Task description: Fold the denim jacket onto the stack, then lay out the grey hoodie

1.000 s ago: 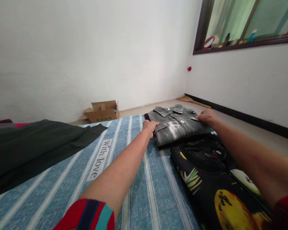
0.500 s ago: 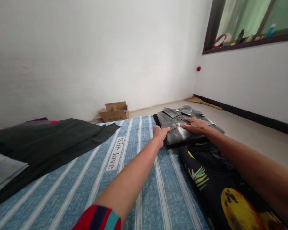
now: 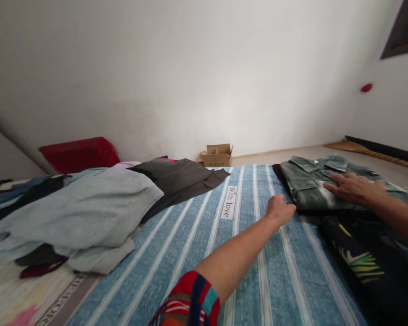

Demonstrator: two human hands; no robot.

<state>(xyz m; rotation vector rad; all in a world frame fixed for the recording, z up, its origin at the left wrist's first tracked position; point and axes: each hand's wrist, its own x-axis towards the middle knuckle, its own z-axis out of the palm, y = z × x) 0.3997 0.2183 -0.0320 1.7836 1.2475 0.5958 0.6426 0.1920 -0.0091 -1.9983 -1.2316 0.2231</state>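
A folded grey-green denim jacket [image 3: 308, 183] with a collar and pale patches lies on top of dark clothing. My right hand [image 3: 355, 188] rests on its front with fingers stretched out. Beside the near left corner of the jacket is my left hand [image 3: 279, 210], its fingers curled in and its thumb pointing toward that corner. I see nothing in its grip; some fingers are hidden behind the hand. Nearer to me, partly under my right arm, lies a black garment [image 3: 357, 258] with a yellow and green print.
Blue striped bedding [image 3: 190, 253] spreads beneath everything. On the left are a loose pile with a light grey garment [image 3: 85, 203] and a dark grey garment [image 3: 187, 179]. Behind stand a red box-like item [image 3: 80, 154] and an open cardboard box [image 3: 217, 157] by the wall.
The view has turned left, bringing in more of the clothes pile and the red item. My left hand has drawn slightly off the jacket; my right hand stays on it.
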